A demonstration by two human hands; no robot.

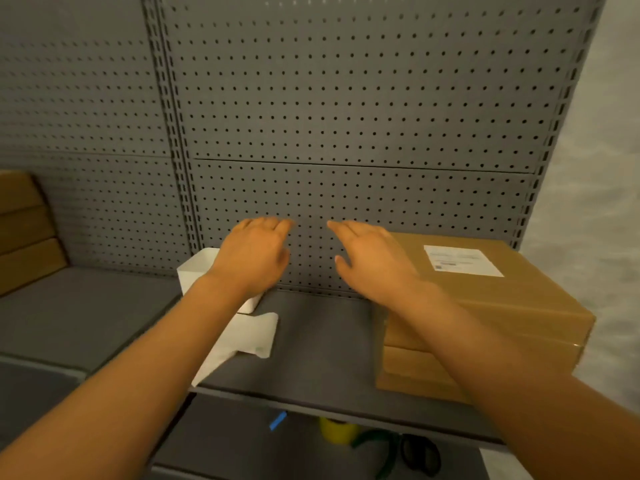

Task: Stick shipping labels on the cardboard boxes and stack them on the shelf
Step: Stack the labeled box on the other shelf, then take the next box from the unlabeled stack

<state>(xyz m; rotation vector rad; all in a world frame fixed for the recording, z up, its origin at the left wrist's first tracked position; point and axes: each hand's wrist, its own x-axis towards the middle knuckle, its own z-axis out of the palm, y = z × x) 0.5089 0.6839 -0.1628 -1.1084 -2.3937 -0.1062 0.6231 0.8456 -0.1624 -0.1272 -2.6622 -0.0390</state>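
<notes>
Both hands hover over the shelf [311, 348], fingers loosely extended, holding nothing. The right hand [372, 259] is just left of the stacked boxes [502, 317], whose top bears a label [462, 260]. The left hand [254, 252] hangs above a white bin [195, 271] and label sheets [252, 336]. More boxes [24, 230] stand far left.

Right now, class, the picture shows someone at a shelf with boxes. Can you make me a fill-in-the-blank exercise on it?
1. The shipping label lies on the ____ face of the labelled box.
2. That box rests on ____ cardboard box.
3. Both the left hand and the right hand hold ____.
4. The white tray stands to the ____ of the stack.

Missing words: top; another; nothing; left
</notes>
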